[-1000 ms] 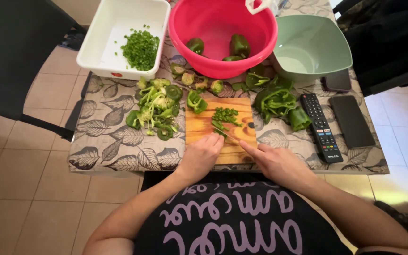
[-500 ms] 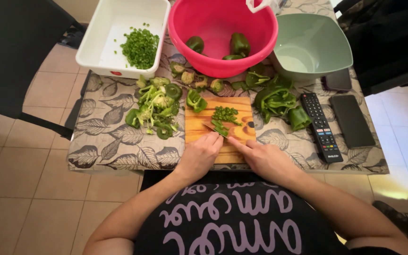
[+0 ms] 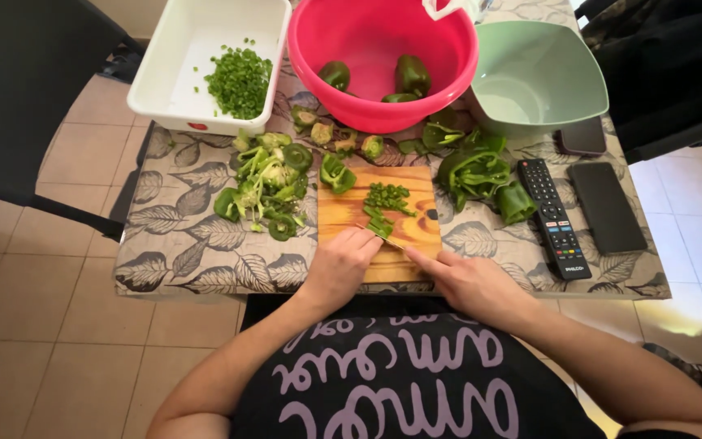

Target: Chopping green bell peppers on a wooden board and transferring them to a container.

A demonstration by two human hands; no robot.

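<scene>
A wooden cutting board [image 3: 416, 232] lies at the table's near edge with a small heap of diced green pepper [image 3: 387, 196] on it. My left hand [image 3: 340, 264] presses down on green pepper strips [image 3: 378, 224] at the board's near side. My right hand [image 3: 471, 283] grips a knife [image 3: 394, 241], its blade angled against those strips beside my left fingers.
A white tray [image 3: 174, 77] with chopped pepper stands at the back left, a pink bowl [image 3: 440, 77] with whole peppers in the middle, a green bowl [image 3: 554, 73] at the right. Pepper scraps [image 3: 263, 187] and cut pieces [image 3: 477, 171] flank the board. A remote [image 3: 553, 218] and phones [image 3: 607, 207] lie at the right.
The view has shifted slightly. Both hands have moved a little along the board, and the diced heap sits farther from the strips under my left hand.
</scene>
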